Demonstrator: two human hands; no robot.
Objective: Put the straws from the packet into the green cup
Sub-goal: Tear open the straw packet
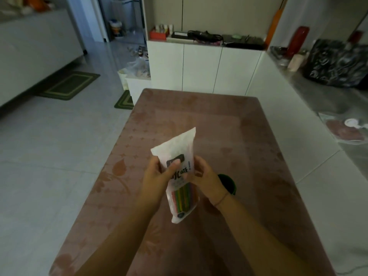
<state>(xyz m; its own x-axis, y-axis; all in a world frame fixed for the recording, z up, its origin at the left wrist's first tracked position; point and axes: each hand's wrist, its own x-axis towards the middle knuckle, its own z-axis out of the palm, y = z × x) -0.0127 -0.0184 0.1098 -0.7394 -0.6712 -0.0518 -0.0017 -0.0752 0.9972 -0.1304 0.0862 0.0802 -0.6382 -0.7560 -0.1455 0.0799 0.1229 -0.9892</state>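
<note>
A white plastic packet [179, 154] with dark print is held up above the table, tilted slightly right. Coloured straws [184, 198] show through its clear lower half. My left hand [157, 176] grips the packet's left side with the thumb across the label. My right hand [205, 180] holds its right side. The green cup [230, 183] stands on the table just behind my right hand and wrist, mostly hidden by them.
The table [199, 120] wears a pinkish-brown leaf-patterned cloth. White cabinets [203, 66] stand beyond its far edge, a steel counter [322, 92] with a dark bag runs along the right. Tiled floor and green mats [69, 84] lie to the left.
</note>
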